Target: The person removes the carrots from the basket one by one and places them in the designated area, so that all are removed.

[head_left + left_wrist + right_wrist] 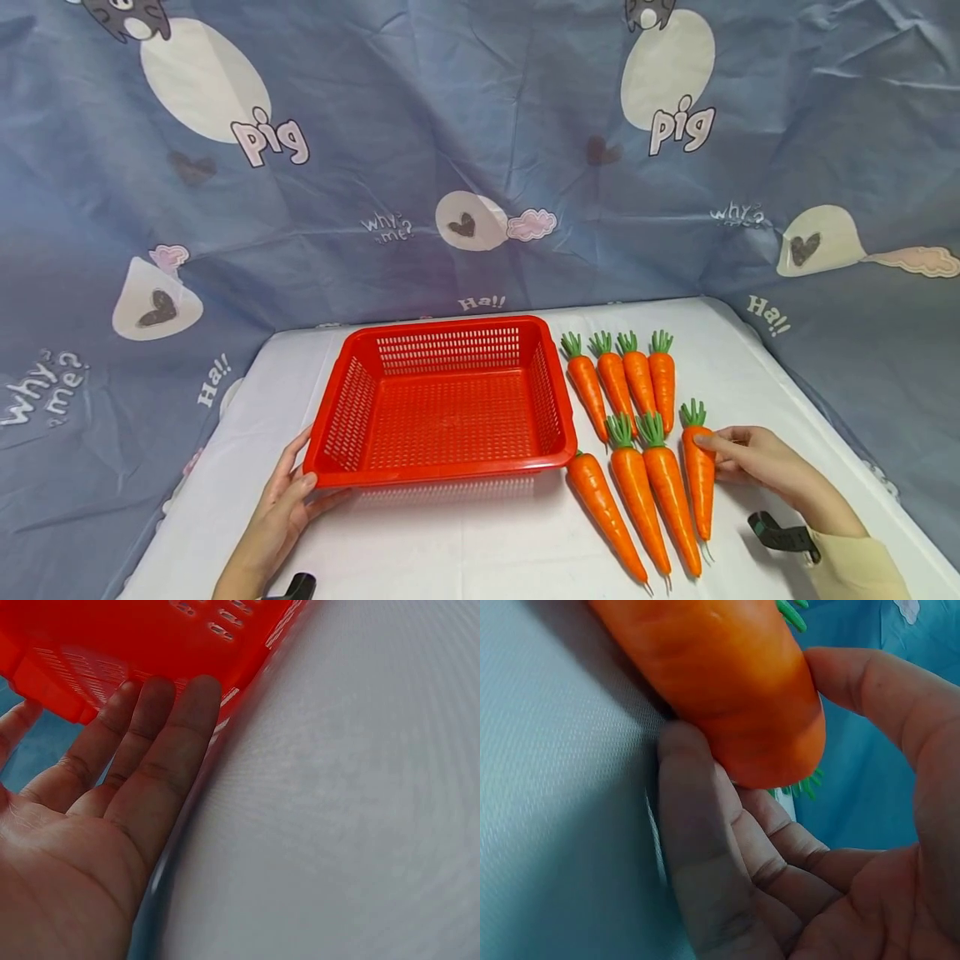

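Observation:
A red plastic basket point(450, 421) with slotted walls stands on the white-covered table. At its front left corner is my left hand point(281, 508), thumb on the rim and fingers reaching along and under the outside. The left wrist view shows these fingers point(161, 750) nearly straight against the basket wall point(150, 637). On the right, my right hand point(765, 467) pinches an orange carrot point(699, 479) with a green top, thumb over its upper side. Seen from the right wrist, fingertips point(686, 750) reach beneath the thick end of this carrot point(727, 682).
Several more carrots point(637, 500) lie to the right of the basket, in a back row point(639, 375) and a front row. The leftmost front carrot point(603, 508) has its top partly under the basket rim. A blue printed cloth point(465, 150) hangs behind the table point(465, 550).

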Demonstrator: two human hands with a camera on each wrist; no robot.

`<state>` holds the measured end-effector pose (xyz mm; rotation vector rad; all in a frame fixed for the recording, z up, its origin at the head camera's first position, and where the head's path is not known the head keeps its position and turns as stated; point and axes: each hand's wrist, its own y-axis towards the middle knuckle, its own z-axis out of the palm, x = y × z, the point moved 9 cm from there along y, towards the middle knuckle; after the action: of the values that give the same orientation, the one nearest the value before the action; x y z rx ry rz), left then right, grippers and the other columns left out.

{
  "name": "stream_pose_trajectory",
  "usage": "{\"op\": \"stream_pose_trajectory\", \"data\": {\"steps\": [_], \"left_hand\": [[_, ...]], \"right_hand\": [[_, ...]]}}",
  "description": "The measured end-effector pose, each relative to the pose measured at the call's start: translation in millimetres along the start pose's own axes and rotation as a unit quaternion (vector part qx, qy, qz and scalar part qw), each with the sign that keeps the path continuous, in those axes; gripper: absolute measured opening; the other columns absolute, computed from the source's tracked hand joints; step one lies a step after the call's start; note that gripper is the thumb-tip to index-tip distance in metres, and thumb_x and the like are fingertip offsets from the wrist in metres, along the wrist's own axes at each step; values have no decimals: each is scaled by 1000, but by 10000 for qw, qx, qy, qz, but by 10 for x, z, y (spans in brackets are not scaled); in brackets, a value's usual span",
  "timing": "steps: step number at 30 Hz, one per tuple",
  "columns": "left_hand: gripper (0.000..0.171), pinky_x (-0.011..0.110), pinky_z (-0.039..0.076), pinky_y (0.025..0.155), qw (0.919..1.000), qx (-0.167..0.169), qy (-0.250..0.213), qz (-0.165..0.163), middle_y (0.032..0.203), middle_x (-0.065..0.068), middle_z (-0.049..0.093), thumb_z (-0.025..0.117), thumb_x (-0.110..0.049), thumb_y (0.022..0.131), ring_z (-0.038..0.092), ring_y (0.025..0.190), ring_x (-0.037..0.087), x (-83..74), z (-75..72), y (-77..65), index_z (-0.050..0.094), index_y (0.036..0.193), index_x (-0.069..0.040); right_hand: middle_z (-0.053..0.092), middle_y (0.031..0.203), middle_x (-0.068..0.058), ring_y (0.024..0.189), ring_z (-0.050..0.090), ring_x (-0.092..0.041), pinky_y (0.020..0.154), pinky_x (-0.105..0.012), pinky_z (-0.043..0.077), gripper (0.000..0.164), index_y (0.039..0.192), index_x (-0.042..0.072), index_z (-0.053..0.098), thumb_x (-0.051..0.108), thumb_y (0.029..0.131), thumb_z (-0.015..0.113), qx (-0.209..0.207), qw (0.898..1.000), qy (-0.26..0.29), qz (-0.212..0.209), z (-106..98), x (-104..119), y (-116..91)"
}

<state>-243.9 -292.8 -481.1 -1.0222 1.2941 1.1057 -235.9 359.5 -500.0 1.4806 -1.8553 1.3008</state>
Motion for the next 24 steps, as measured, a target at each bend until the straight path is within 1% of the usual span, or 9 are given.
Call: {"op": "stream_pose_trajectory", "data": {"steps": [2, 8, 12, 16, 20, 24], "left_hand": [[65, 33, 64, 95, 10000, 11, 5, 1, 148, -17, 57, 42, -15, 113, 68, 127, 5, 0, 0, -3, 17, 171, -26], [65, 33, 63, 95, 10000, 34, -18, 22, 149, -16, 57, 42, -16, 113, 68, 128, 6, -3, -10, -1, 17, 172, -27], [64, 34, 63, 96, 10000, 30, -30, -10, 150, -16, 57, 42, -17, 113, 68, 129, 6, -1, -19, -3, 18, 171, -27], [64, 34, 63, 96, 10000, 72, -46, -11, 150, -15, 57, 42, -17, 113, 67, 129, 6, -8, -20, -11, 18, 171, -27], [63, 34, 63, 98, 9997, 230, -80, 78, 151, -15, 58, 40, -14, 114, 67, 130, 7, -50, -21, -2, 18, 172, -26], [64, 31, 63, 96, 9994, 270, 58, 219, 147, -14, 61, 39, -12, 114, 68, 126, 4, -143, -84, 9, 17, 173, -23]], "right_hand": [[73, 90, 4, 83, 70, -6, 77, -24, 61, 64, 131, -14, 56, 44, 106, 63, -41, 9999, -95, -21, 8, 16, -4], [72, 87, 2, 79, 70, -8, 73, -24, 62, 60, 124, -9, 57, 45, 102, 69, -93, 9995, -305, -62, 42, 50, -4], [71, 88, 0, 79, 70, -8, 71, -24, 61, 62, 125, -9, 56, 48, 102, 69, -43, 9993, -363, -39, 57, 68, -6], [68, 90, -2, 80, 69, -9, 71, -24, 61, 62, 125, -8, 56, 48, 102, 69, -24, 9989, -468, -20, 50, 84, -10], [69, 90, -2, 80, 70, -10, 71, -25, 61, 63, 125, -7, 57, 52, 103, 66, -57, 9977, -674, -36, 19, 112, -17], [71, 90, -3, 78, 70, -12, 70, -26, 60, 64, 128, -7, 56, 52, 104, 64, -14, 9971, -742, -134, -2, 164, -20]]}}
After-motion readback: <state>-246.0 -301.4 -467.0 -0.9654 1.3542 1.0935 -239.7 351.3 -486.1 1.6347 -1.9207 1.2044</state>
